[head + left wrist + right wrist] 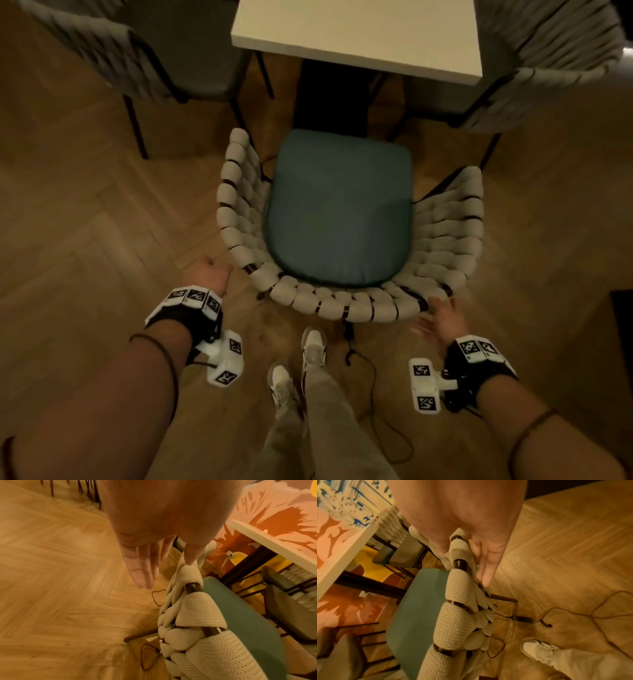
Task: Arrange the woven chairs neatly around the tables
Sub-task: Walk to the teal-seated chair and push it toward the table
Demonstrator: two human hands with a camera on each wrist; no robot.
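Observation:
A woven chair with cream padded weave and a teal cushion stands on the wood floor, its seat front facing the white table. I stand behind its curved back. My left hand is at the rear left of the backrest; in the left wrist view the left hand has straight fingers beside the rim and the thumb over it. My right hand is spread at the rear right corner. In the right wrist view the right hand straddles the rim without curling round it.
Two more woven chairs flank the table, one on the left and one on the right. A dark table pedestal stands ahead of the cushion. A thin cable trails on the floor by my white shoes.

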